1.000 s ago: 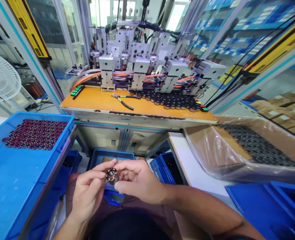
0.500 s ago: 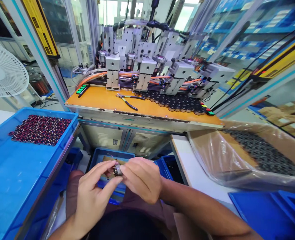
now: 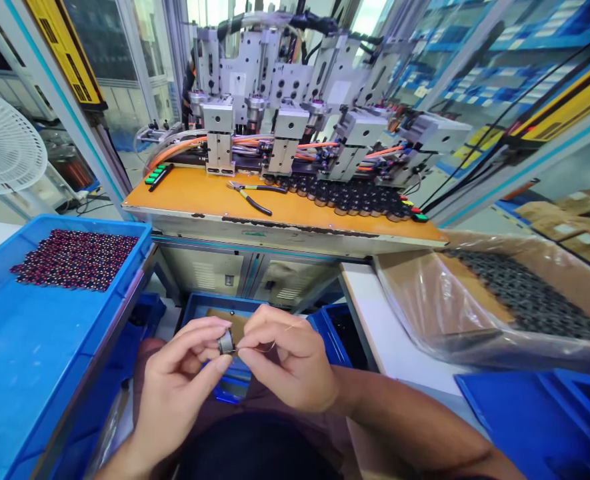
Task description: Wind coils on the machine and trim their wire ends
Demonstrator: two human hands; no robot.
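Over my lap, my left hand pinches a small round wound coil part between thumb and fingers. My right hand is closed beside it, its fingertips pinching a thin copper wire end that comes off the part. Both hands meet above a small blue bin on the floor.
A blue tray on the left holds several red-and-black parts. An orange machine table ahead carries pliers and rows of black parts. A plastic-lined carton of dark parts stands at right, with blue bins below it.
The part has been turned from face-up to edge-on between my fingers. My right hand shifted from gripping the part to pinching its thin wire. The view moved slightly.
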